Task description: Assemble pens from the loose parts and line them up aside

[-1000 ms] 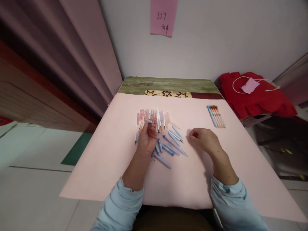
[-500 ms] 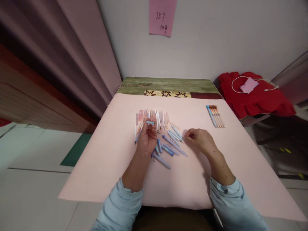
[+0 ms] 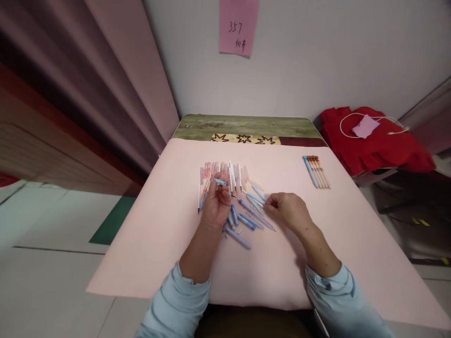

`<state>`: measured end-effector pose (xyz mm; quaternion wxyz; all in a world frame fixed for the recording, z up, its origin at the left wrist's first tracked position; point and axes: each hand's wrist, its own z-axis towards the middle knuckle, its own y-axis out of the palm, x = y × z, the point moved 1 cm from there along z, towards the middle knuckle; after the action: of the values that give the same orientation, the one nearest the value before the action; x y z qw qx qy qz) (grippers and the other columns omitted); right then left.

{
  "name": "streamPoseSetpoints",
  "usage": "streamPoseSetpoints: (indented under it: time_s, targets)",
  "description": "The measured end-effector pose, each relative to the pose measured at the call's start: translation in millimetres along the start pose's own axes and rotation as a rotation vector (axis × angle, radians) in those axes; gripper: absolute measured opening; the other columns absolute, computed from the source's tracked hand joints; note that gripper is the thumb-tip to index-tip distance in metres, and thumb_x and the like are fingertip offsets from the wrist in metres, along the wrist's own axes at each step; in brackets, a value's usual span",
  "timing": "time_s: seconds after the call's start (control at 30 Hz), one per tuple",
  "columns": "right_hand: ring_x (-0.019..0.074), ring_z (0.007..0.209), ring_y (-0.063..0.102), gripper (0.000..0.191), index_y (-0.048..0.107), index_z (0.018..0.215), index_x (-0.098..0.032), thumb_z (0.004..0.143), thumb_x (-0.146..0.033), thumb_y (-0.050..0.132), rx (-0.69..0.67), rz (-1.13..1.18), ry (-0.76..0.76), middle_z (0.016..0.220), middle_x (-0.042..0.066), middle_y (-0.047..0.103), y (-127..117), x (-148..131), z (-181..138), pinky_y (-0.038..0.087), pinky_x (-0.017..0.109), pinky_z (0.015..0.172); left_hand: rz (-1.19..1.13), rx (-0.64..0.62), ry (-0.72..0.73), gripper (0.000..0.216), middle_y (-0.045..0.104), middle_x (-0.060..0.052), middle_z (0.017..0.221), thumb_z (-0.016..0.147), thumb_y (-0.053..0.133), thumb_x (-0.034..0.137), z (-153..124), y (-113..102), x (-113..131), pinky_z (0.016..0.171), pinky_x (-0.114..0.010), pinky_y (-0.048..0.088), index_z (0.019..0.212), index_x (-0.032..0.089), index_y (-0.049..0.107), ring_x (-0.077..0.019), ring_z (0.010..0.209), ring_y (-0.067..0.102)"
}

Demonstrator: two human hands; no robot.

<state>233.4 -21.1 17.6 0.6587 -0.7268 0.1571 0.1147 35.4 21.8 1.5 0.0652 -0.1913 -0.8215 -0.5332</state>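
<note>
- Your right hand has been sliding left and is now pinching at the loose blue plastic pens on the pink tabletop.
- Your left hand is gripping a small light-blue pen cap.

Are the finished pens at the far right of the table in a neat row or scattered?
Neat row: the assembled pens lie side by side, parallel, apart from the loose pile.
</note>
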Motion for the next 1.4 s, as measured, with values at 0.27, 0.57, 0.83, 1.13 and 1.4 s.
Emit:
streamPoseSetpoints:
  time_s: [0.27, 0.57, 0.83, 1.13, 1.4]
  targets:
    - [0.0143, 0.058, 0.055, 0.017, 0.072, 0.067, -0.026, 0.076, -0.026, 0.056, -0.003, -0.089, 0.022, 0.065, 0.001, 0.068, -2, -3, -3, 0.029, 0.025, 0.054, 0.054, -0.009, 0.002, 0.023, 0.068, -0.003, 0.076, 0.095, 0.049, 0.016, -1, -2, -6, 0.053, -0.008, 0.053, 0.112, 0.012, 0.064, -0.0046, 0.059, 0.065]
    - [0.0192, 0.062, 0.06, 0.018, 0.075, 0.07, -0.028, 0.077, -0.031, 0.059, -0.027, -0.205, 0.055, 0.067, 0.005, 0.07, 1, -3, -3, 0.031, 0.027, 0.054, 0.195, -0.112, -0.059, 0.032, 0.072, -0.006, 0.087, 0.083, 0.06, 0.002, -1, -8, -16, 0.063, -0.012, 0.056, 0.111, 0.014, 0.068, -0.0068, 0.066, 0.069]
    - [0.0208, 0.067, 0.065, 0.023, 0.075, 0.076, -0.023, 0.08, -0.026, 0.053, -0.038, -0.299, -0.019, 0.073, 0.008, 0.073, 10, -11, -3, 0.028, 0.028, 0.054, 0.167, -0.058, -0.085, 0.02, 0.071, -0.007, 0.079, 0.085, 0.056, 0.003, 0, -7, -14, 0.057, -0.012, 0.056, 0.101, 0.007, 0.068, -0.0076, 0.061, 0.068]
    - [0.0135, 0.056, 0.056, 0.013, 0.067, 0.065, -0.023, 0.072, -0.022, 0.057, 0.015, 0.039, -0.034, 0.059, -0.001, 0.066, -9, -1, -1, 0.032, 0.025, 0.055, 0.189, -0.065, -0.087, 0.01, 0.07, -0.007, 0.078, 0.087, 0.057, 0.008, 3, -10, -14, 0.054, -0.014, 0.057, 0.089, 0.008, 0.067, -0.0088, 0.061, 0.067]
    - [0.0112, 0.051, 0.052, 0.009, 0.061, 0.064, -0.019, 0.069, -0.025, 0.058, -0.052, 0.707, 0.036, 0.057, -0.002, 0.058, 1, -2, 0, 0.038, 0.022, 0.05, 0.266, -0.118, -0.119, 0.011, 0.073, -0.009, 0.099, 0.087, 0.058, 0.009, -3, -4, -14, 0.049, -0.012, 0.055, 0.089, 0.009, 0.068, -0.0079, 0.065, 0.068]
